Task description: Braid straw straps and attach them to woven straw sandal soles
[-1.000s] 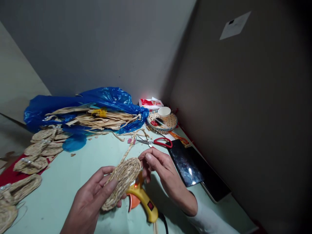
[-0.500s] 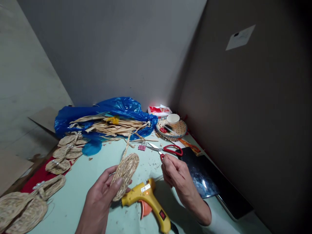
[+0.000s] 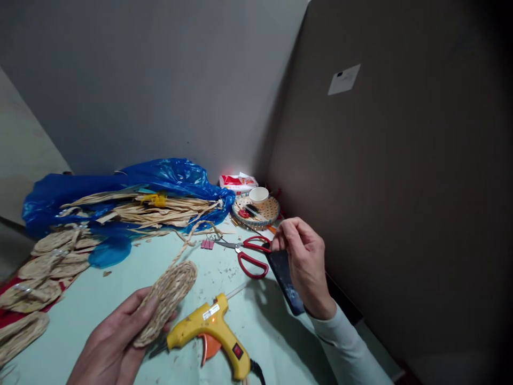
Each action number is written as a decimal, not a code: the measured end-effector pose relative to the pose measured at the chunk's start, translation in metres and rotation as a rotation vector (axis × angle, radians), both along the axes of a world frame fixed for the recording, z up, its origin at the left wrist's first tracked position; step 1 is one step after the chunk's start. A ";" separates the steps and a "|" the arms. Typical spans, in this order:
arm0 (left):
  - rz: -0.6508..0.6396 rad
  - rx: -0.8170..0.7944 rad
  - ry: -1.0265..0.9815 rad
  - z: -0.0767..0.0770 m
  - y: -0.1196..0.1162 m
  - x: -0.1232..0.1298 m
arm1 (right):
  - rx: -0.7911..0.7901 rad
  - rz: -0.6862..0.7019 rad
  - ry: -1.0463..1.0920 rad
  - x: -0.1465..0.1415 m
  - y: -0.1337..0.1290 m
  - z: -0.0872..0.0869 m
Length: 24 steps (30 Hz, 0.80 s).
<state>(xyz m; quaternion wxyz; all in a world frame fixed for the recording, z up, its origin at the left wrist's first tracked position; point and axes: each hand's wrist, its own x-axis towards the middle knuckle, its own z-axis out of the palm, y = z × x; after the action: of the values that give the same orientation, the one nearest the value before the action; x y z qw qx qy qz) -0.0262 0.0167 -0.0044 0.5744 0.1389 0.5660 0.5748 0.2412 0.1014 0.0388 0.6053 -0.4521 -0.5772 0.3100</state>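
Above the pale green tabletop (image 3: 88,305), I see the left hand (image 3: 114,338) clamped on the tan oval braided-straw piece (image 3: 173,289), apparently leaving its tail (image 3: 180,253) free; the right hand (image 3: 305,255) looks pinched together, contents unclear.

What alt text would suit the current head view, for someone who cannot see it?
The left hand holds a braided straw oval beside a yellow glue gun; the right hand, its hold unclear, is raised near red-handled scissors. Farther back lie a shallow basket and straw strips amid blue plastic.

Rough straw braid (image 3: 173,293), glossy plastic bag (image 3: 170,168)
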 end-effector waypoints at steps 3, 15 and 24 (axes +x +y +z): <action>0.030 0.027 -0.011 0.003 0.001 -0.002 | -0.009 0.028 -0.187 0.000 0.002 0.001; 0.028 0.197 0.098 0.059 0.012 -0.003 | -0.132 0.048 -1.186 -0.006 0.016 -0.036; 0.094 0.259 0.183 0.043 0.025 -0.019 | -0.217 0.154 -1.360 -0.019 -0.003 -0.020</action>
<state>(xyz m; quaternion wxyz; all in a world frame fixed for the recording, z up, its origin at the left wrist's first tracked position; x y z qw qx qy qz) -0.0454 0.0416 0.0383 0.4703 0.2370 0.5431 0.6540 0.2217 0.0987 0.0186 0.0363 -0.5618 -0.8246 0.0558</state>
